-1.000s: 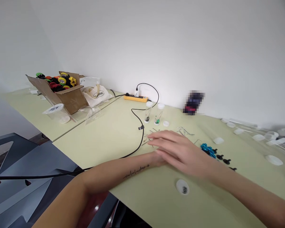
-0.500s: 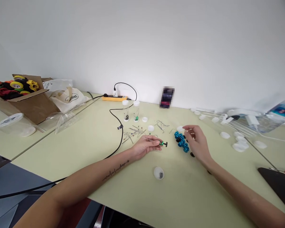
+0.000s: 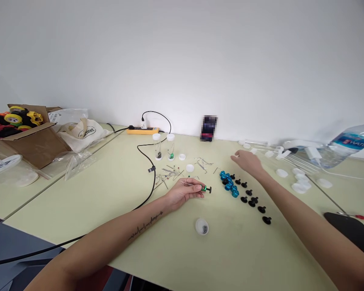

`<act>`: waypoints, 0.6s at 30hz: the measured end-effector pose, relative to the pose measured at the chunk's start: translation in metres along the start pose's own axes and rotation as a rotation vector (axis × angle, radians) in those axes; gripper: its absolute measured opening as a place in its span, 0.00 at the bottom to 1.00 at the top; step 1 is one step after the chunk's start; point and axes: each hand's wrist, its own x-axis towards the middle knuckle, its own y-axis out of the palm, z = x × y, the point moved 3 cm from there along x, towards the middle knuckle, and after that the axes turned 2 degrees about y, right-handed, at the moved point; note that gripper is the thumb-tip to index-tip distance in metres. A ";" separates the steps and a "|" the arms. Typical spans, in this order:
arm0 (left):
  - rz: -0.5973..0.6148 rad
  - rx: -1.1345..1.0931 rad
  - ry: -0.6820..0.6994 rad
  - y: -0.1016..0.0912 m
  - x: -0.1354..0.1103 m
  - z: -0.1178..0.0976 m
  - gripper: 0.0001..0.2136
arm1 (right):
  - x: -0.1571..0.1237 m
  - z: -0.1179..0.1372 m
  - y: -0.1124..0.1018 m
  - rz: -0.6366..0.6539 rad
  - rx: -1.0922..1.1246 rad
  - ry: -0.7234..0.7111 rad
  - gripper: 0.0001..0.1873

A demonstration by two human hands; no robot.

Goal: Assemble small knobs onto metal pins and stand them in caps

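Note:
My left hand (image 3: 186, 192) is closed on a small green cylindrical piece with a black flat-headed stem (image 3: 208, 189). A thin metal rod also sticks out from this hand. My right hand (image 3: 247, 162) is above the table beyond the blue parts, fingers curled and pointing left; anything in its grasp is hidden. Nearby is a cluster of shiny blue knob-like parts (image 3: 229, 186), with several black flat-based stems (image 3: 251, 203) to its right. A small white cap holding tiny grey pieces (image 3: 202, 227) sits in front. Loose hex keys (image 3: 170, 173) are scattered left of centre.
Two clear tubes (image 3: 170, 147) with white caps stand at the back. A black cable (image 3: 154, 178) runs from a yellow power strip (image 3: 143, 130). White caps (image 3: 300, 182), clear tubes and a water bottle (image 3: 352, 141) are right; a cardboard box (image 3: 39, 145) is left.
My right hand has moved up and away from the blue parts, uncovering the black stems. A white cap near its fingertips is no longer visible. My left hand keeps its hold on the green piece.

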 end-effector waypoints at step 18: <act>0.016 -0.011 -0.017 -0.003 0.004 0.003 0.14 | 0.009 -0.129 -0.021 -0.079 -0.176 0.435 0.22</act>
